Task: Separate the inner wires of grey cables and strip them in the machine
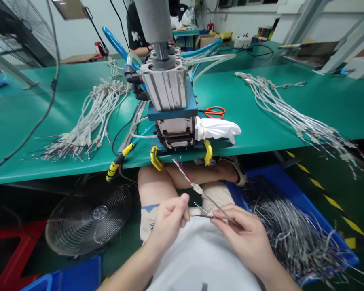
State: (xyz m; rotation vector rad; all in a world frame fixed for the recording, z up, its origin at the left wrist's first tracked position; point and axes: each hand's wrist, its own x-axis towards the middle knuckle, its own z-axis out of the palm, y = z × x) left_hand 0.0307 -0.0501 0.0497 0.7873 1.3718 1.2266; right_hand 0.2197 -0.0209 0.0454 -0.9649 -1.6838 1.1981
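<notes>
My right hand [242,232] pinches a thin grey cable [214,202] between thumb and fingers, above my lap. From the cable's far end, past a whitish lump [197,188], red, white and dark strands [182,171] point towards the bench press. Thin dark and pale wire ends [202,209] stick out from the right fingertips towards my left hand [173,216]. That hand is closed, thumb pressed on curled fingers; whatever it may grip is hidden. Ahead stands the pneumatic press [170,93], with two yellow-covered hooks [155,158] at its front edge.
Cable bundles lie left [94,113] and right [291,113] on the green bench [230,97]. Orange-handled scissors [215,112] and a white wrapped bundle [220,129] are beside the press. Below are a floor fan [98,212] and a blue bin [291,186] of wires. A person sits opposite.
</notes>
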